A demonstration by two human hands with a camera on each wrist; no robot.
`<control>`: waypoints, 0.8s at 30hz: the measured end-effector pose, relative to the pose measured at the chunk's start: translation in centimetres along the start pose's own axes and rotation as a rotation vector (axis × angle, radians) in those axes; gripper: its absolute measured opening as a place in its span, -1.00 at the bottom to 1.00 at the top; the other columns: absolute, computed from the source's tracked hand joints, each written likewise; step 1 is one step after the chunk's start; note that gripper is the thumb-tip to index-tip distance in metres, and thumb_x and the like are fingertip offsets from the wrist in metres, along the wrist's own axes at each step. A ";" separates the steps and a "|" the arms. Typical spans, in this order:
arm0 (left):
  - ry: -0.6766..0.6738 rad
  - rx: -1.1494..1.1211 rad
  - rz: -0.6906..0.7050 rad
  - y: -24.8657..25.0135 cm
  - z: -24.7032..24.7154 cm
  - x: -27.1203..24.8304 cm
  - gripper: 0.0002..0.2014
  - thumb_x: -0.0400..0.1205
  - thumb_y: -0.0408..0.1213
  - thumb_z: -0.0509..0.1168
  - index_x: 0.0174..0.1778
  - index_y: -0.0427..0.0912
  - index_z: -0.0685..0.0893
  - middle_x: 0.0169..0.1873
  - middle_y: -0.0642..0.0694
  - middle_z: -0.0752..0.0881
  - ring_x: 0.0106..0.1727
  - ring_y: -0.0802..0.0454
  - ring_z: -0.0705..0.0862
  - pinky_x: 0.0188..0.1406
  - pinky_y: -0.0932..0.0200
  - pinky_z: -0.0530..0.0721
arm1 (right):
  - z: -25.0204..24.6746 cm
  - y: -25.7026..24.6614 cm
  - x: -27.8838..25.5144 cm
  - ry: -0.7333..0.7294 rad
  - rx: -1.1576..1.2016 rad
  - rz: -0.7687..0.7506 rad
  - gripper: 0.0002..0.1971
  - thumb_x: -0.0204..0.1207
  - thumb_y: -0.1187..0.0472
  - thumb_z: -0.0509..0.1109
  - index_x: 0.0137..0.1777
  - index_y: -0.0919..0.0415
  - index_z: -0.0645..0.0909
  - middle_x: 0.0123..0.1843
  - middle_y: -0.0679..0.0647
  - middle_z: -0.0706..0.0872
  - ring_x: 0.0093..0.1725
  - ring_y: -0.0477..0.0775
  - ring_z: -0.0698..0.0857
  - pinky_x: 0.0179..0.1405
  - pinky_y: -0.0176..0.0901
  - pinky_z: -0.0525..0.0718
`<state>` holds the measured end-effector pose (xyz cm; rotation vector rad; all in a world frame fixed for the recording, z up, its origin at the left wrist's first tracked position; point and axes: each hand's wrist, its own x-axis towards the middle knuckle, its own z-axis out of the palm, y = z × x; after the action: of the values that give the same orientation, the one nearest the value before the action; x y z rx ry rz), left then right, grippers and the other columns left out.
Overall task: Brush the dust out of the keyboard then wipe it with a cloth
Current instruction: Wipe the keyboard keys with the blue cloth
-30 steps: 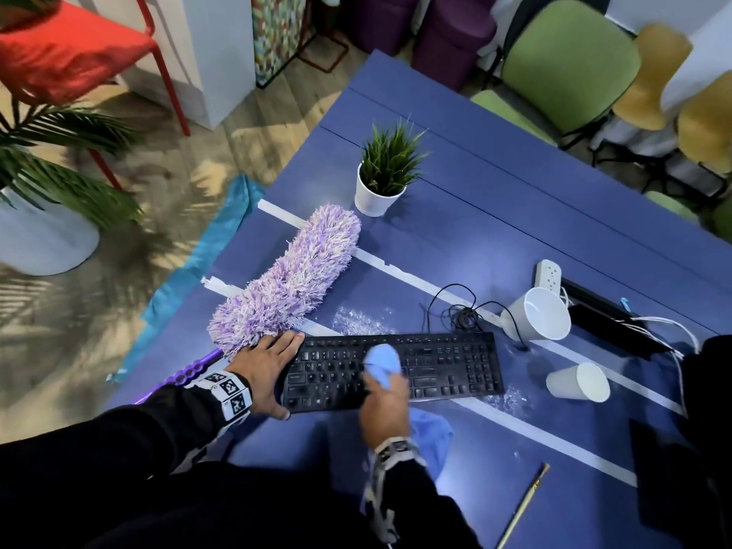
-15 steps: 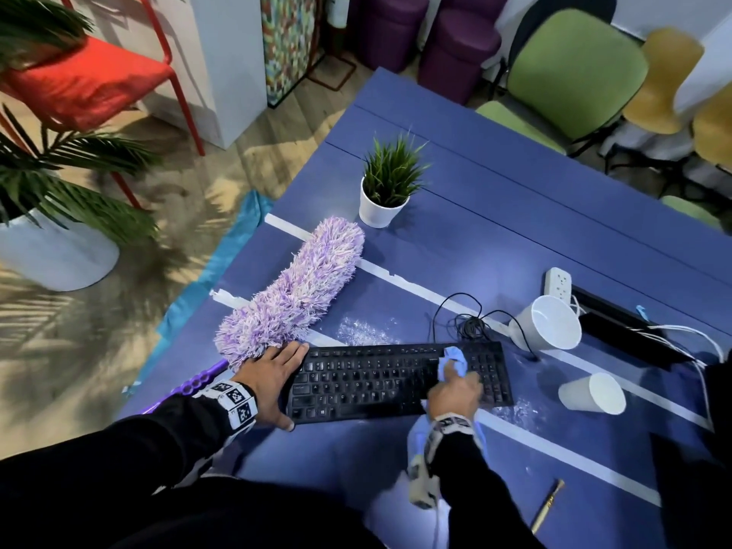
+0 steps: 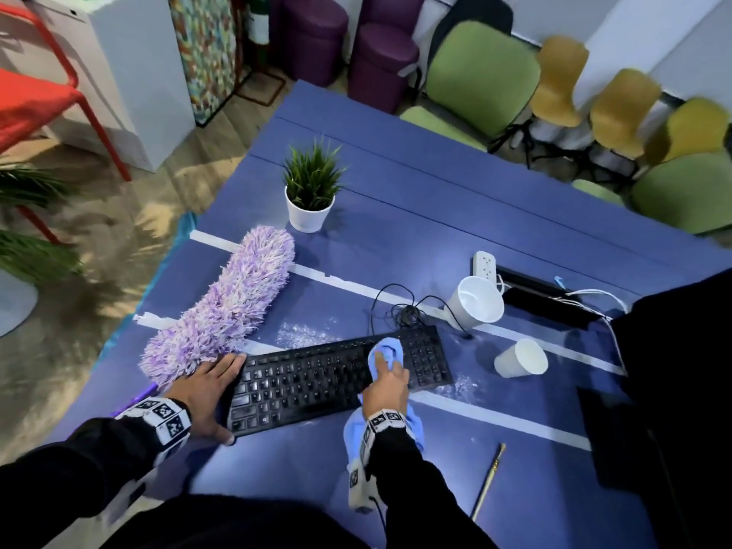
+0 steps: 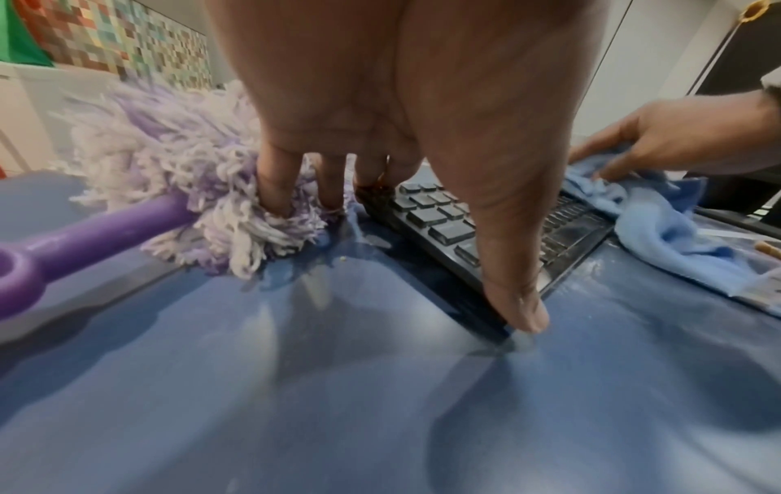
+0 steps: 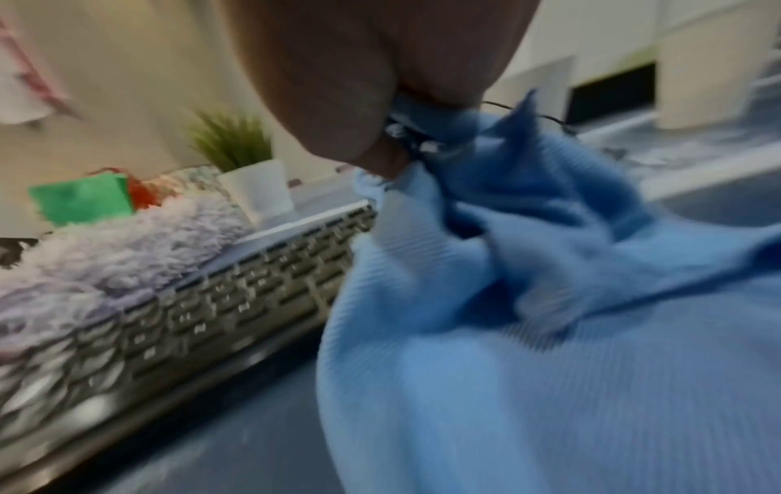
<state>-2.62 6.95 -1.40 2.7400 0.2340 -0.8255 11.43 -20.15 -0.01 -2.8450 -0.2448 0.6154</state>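
A black keyboard (image 3: 317, 382) lies on the blue table (image 3: 396, 239). My right hand (image 3: 386, 384) presses a bunched light-blue cloth (image 3: 386, 350) onto the keys just left of the number pad. The cloth's tail trails under my wrist. In the right wrist view the cloth (image 5: 528, 300) is gathered under my palm beside the keyboard (image 5: 211, 300). My left hand (image 3: 210, 390) braces the keyboard's left end with straight fingers. In the left wrist view its thumb (image 4: 507, 267) lies at the front corner. The fluffy purple duster (image 3: 225, 307) lies at the fingertips, its handle (image 4: 84, 237) toward me.
White dust (image 3: 301, 330) lies behind the keyboard and by its right end. Two white cups (image 3: 477, 301) (image 3: 521, 358) lie tipped at the right, near a power strip (image 3: 485, 265) and coiled cable (image 3: 404, 311). A potted plant (image 3: 309, 212) stands behind; a thin stick (image 3: 489, 483) lies front right.
My right hand has slid the cloth rightward along the keys, from the keyboard's middle to beside the number pad. The left hand stays at the left end.
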 end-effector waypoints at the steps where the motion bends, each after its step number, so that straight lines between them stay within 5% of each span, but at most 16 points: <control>1: 0.004 0.010 -0.021 0.2 -0.2 -0.1 0.41 0.07 0.39 0.43 0.62 -0.01 -0.35 0.68 0.02 -0.13 0.66 -0.09 0.05 0.52 -0.03 0.37 | 0.1 -0.3 -0.4 -0.024 0.001 -0.054 -0.37 0.52 0.40 0.28 0.59 0.02 0.35 0.53 0.25 0.41 0.50 0.29 0.34 0.38 -0.01 0.47; 4: 0.019 0.057 -0.076 0.9 -0.8 -0.4 0.39 0.04 0.38 0.43 0.63 -0.01 -0.28 0.68 0.04 -0.07 0.65 -0.07 0.10 0.52 0.03 0.36 | 0.8 -1.2 -1.9 -0.065 0.170 -0.228 -0.45 0.44 0.48 0.20 0.36 0.06 0.65 0.33 0.23 0.60 0.36 0.26 0.55 0.27 -0.13 0.54; 8: 0.078 0.062 -0.095 3.0 -1.5 -0.4 0.31 0.11 0.48 0.32 0.65 -0.04 -0.17 0.68 -0.02 -0.09 0.67 -0.07 0.00 0.61 -0.06 0.11 | -2.1 -0.2 -1.7 0.070 0.598 -0.099 -0.53 0.48 0.51 0.24 0.22 0.05 0.73 0.17 0.15 0.71 -0.04 0.05 0.69 -0.03 -0.37 0.55; 10: 0.121 -0.048 0.018 5.3 -2.2 0.0 0.29 0.14 0.58 0.25 0.66 -0.04 -0.11 0.68 -0.06 -0.05 0.67 -0.06 0.00 0.63 -0.02 0.04 | -4.0 0.6 -1.5 0.094 0.854 -0.070 -0.48 0.46 0.52 0.29 0.10 -0.17 0.74 -0.02 -0.02 0.74 -0.32 -0.11 0.60 -0.26 -0.36 0.57; 12: 0.140 -0.271 0.177 9.1 -3.5 0.3 0.18 0.17 0.57 0.26 0.64 0.08 0.02 0.60 0.02 0.24 0.58 0.06 0.26 0.56 0.20 0.20 | -6.0 1.0 -1.4 0.081 1.110 -0.072 -0.42 0.44 0.56 0.34 0.01 -0.25 0.75 -0.32 -0.19 0.70 -0.45 -0.18 0.46 -0.41 -0.40 0.52; 14: 0.121 -0.493 0.336 13.4 -4.9 1.0 -0.06 0.25 0.48 0.34 0.53 0.36 0.11 0.43 0.13 0.52 0.40 0.20 0.52 0.41 0.29 0.44 | -7.9 1.5 -1.4 0.091 1.377 -0.063 -0.46 0.42 0.60 0.38 0.12 -0.09 0.74 -0.20 -0.18 0.78 -0.22 -0.03 0.65 -0.15 -0.20 0.66; 17: 0.205 -0.610 0.447 18.2 -6.4 3.3 -0.49 0.47 0.24 0.32 0.35 0.35 0.42 0.12 0.32 0.70 0.13 0.42 0.64 0.18 0.24 0.60 | -9.7 3.4 -0.9 0.103 1.760 -0.007 -0.49 0.41 0.57 0.43 0.36 0.24 0.59 0.26 0.19 0.75 0.24 0.21 0.69 0.33 0.18 0.61; 20: 0.328 -0.753 0.400 21.3 -8.3 5.3 -0.77 0.47 0.02 0.22 0.02 0.17 0.60 -0.29 0.24 0.74 -0.26 0.33 0.67 -0.13 0.19 0.64 | -9.9 6.6 -0.1 0.156 1.839 0.111 -0.37 0.27 0.35 0.61 0.39 0.29 0.55 0.31 0.28 0.71 0.26 0.25 0.68 0.37 0.23 0.59; 24: 0.375 -0.793 0.482 25.4 -10.9 7.2 -0.77 0.53 -0.21 0.19 0.10 -0.01 0.57 -0.14 0.18 0.67 -0.14 0.39 0.60 -0.03 0.33 0.55 | -8.4 8.8 -0.6 0.031 1.603 0.082 -0.74 0.51 0.30 0.40 0.18 0.11 0.69 0.06 0.23 0.76 0.01 0.19 0.68 0.17 0.18 0.61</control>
<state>14.76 -13.40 8.64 2.0262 -0.0364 -0.0437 15.48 -30.22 5.45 -1.3028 0.2814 0.4256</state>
